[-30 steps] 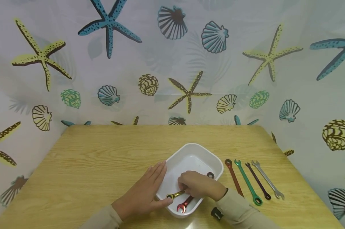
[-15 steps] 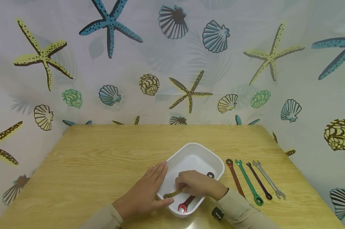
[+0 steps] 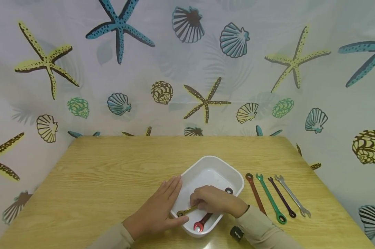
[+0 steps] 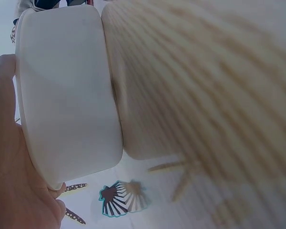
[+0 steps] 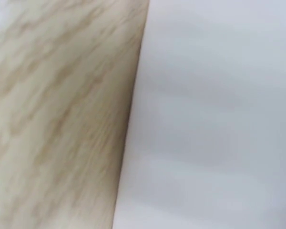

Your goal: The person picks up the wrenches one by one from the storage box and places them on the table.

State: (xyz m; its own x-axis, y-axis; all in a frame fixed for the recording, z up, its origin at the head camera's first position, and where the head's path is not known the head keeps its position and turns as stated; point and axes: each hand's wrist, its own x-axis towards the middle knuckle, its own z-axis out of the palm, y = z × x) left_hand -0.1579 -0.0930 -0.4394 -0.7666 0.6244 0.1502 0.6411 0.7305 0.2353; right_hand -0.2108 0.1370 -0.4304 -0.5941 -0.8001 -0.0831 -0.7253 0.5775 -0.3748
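A white plastic tub stands on the wooden table, and its outer wall fills much of the left wrist view. My left hand rests along its left rim, fingers straight, the thumb reaching over the near-left edge. Inside the tub, my right hand pinches a gold combination wrench, whose ring end points toward the left thumb. A red wrench lies under the right hand in the tub, its middle hidden by that hand. Only the tub's blurred side and tabletop show in the right wrist view.
To the right of the tub, several wrenches lie side by side: a red-brown one, a green one, a dark purple one and a silver one. A curtain printed with starfish and shells surrounds the table.
The right hand has shifted slightly left with the gold wrench, bringing its ring end closer to the tub's left wall. The left hand stays at the rim.
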